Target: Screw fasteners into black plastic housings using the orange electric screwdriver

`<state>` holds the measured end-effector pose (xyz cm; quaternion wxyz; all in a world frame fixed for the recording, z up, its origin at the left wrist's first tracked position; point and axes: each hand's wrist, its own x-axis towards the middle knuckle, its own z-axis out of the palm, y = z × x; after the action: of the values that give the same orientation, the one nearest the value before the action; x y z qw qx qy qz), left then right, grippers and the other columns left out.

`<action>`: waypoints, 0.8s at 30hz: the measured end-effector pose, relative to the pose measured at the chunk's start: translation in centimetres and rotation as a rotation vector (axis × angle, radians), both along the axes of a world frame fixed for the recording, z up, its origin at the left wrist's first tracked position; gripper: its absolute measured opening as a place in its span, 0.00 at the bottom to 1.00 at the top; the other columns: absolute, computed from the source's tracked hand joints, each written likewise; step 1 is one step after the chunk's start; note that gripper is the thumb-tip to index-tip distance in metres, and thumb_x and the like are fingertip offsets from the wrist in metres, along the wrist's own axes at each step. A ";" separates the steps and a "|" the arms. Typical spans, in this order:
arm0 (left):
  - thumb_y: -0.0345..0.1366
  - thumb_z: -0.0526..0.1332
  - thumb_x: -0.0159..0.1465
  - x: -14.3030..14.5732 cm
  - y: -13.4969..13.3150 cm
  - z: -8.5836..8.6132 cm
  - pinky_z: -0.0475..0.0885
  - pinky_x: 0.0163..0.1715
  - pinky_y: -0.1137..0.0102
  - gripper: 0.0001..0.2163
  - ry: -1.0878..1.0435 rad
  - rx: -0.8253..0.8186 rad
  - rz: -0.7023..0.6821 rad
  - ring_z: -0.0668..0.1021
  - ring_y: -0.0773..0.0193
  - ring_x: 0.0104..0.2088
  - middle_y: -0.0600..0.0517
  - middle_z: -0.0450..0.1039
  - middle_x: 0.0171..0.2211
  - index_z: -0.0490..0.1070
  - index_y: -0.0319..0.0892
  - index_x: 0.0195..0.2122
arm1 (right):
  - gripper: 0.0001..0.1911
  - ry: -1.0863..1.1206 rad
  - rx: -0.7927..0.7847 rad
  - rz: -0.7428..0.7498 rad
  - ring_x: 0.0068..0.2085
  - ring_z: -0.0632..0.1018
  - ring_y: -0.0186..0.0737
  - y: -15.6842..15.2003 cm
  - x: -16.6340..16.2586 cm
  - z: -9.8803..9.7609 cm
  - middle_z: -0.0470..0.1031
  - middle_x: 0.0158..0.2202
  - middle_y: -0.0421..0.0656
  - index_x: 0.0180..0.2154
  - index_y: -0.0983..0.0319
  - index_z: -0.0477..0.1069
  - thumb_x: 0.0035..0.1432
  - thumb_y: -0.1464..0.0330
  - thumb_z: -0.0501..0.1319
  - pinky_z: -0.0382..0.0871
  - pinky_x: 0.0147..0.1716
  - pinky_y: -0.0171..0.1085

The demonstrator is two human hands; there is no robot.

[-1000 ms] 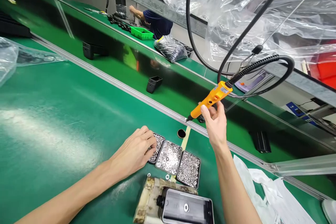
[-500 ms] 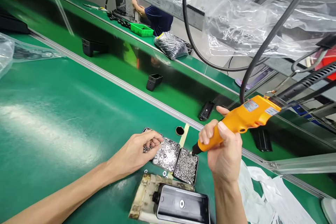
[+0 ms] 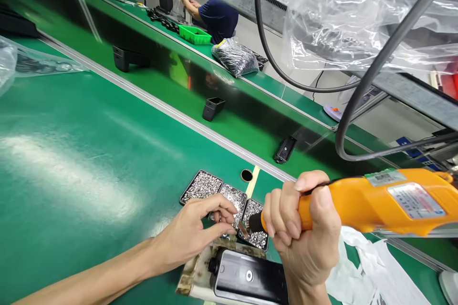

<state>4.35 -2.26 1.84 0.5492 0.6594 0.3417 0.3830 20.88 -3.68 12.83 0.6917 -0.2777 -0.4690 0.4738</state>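
Fingers [image 3: 286,214] of my right hand [image 3: 304,233] are wrapped tight round the orange screwdriver [image 3: 375,200], its dark tip tilted down just over the right screw tray [image 3: 255,228]. My left hand [image 3: 193,231] has thumb and forefinger pinched together above the middle tray [image 3: 232,198]; whether a screw sits between them I cannot tell. Just below, on the green worktop [image 3: 89,152], lies the black housing [image 3: 246,279] in its worn fixture [image 3: 191,279]. White cloth [image 3: 361,271] lies at right.
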 end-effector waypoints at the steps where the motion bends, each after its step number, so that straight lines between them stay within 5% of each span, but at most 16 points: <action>1: 0.29 0.69 0.64 0.0 -0.1 0.0 0.71 0.41 0.75 0.08 -0.005 0.004 -0.002 0.77 0.72 0.36 0.61 0.78 0.35 0.76 0.47 0.42 | 0.10 0.001 -0.004 0.002 0.14 0.53 0.25 0.0 -0.1 -0.1 0.51 0.16 0.28 0.39 0.56 0.69 0.74 0.62 0.54 0.61 0.16 0.25; 16: 0.22 0.64 0.61 1.0 -1.1 0.0 0.73 0.37 0.78 0.07 -0.100 -0.002 0.116 0.79 0.73 0.33 0.60 0.77 0.31 0.74 0.43 0.33 | 0.06 -0.027 -0.046 -0.006 0.14 0.54 0.24 0.0 -1.2 -0.7 0.54 0.16 0.28 0.39 0.56 0.68 0.72 0.65 0.56 0.61 0.16 0.25; 24: 0.29 0.67 0.62 0.8 -0.8 0.5 0.78 0.49 0.69 0.15 -0.079 -0.230 -0.061 0.84 0.62 0.43 0.56 0.82 0.41 0.79 0.48 0.50 | 0.07 -0.032 -0.076 -0.011 0.14 0.54 0.24 0.0 -0.7 -0.1 0.54 0.16 0.28 0.40 0.57 0.69 0.72 0.64 0.55 0.61 0.14 0.24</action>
<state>5.14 -3.07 2.32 0.6458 0.5867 0.3413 0.3498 20.15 -3.72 12.75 0.6757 -0.3139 -0.4600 0.4830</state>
